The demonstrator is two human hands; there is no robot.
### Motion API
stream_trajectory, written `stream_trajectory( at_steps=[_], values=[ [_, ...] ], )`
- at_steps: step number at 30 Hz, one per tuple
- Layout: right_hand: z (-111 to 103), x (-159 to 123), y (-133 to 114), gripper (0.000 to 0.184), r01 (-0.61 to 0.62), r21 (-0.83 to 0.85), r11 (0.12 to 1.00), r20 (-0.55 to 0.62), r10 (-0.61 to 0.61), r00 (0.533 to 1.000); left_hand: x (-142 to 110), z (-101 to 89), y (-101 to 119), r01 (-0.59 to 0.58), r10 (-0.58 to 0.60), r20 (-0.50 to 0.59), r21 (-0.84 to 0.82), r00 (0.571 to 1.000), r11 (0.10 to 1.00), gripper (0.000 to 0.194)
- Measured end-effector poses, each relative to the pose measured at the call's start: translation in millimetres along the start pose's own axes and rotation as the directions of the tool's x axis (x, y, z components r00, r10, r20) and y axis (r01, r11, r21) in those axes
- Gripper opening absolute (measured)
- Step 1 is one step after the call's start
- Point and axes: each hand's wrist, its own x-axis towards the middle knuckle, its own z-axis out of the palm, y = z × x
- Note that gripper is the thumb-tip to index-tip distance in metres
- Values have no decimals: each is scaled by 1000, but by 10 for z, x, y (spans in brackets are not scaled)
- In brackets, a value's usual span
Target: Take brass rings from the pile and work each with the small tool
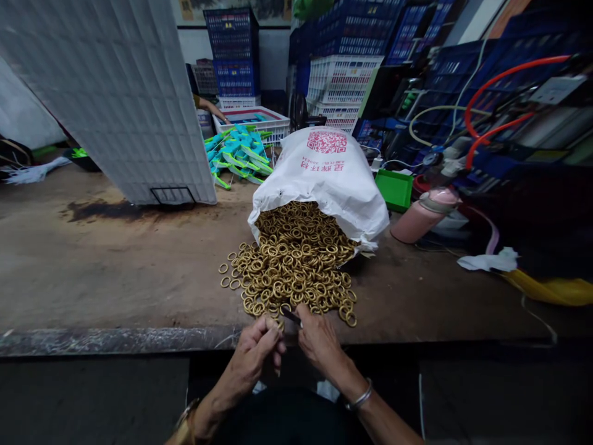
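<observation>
My left hand [257,349] is closed in a pinch just off the table's front edge, with a small brass-coloured ring [280,325] at its fingertips. Close beside it, my right hand [320,343] grips a small dark knife-like tool [291,316], whose tip points left towards the ring. Most of the tool's handle is hidden in my fingers. Right behind both hands lies a heap of brass-coloured rings [296,272]. They spill from the mouth of a white woven sack [333,185] lying on its side.
A tall pale ribbed panel [152,111] stands at the left on the brown table [152,266]. Turquoise and green plastic parts [241,151] lie behind. At right are a green tray [393,189], a pink cylinder [424,216] and red hoses. Another person's arm [210,108] reaches towards a white crate [273,130].
</observation>
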Motion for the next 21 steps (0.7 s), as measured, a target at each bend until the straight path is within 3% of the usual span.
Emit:
stream_trajectory(
  at_steps=[3,6,10,18,21],
  values=[
    [37,25,102,28,-59,21,998,-62,61,996,-69,-46,78,-15,18,26,-122,999,992,26],
    [92,41,93,34,31,76,997,-157,-19,987,-66,-117,114,-15,0,-73,-209,997,978,26],
    [148,72,-50,41,87,71,994,-142,-76,987,-36,-211,77,-25,-37,-180,-330,983,944,20],
    [195,177,-129,36,-31,-112,993,-97,20,995,-67,-270,-14,104,-159,-52,-557,986,824,14],
    [219,201,-114,26,-38,-146,989,-100,23,995,-47,-244,-92,141,-189,-26,-565,982,813,24]
  ],
)
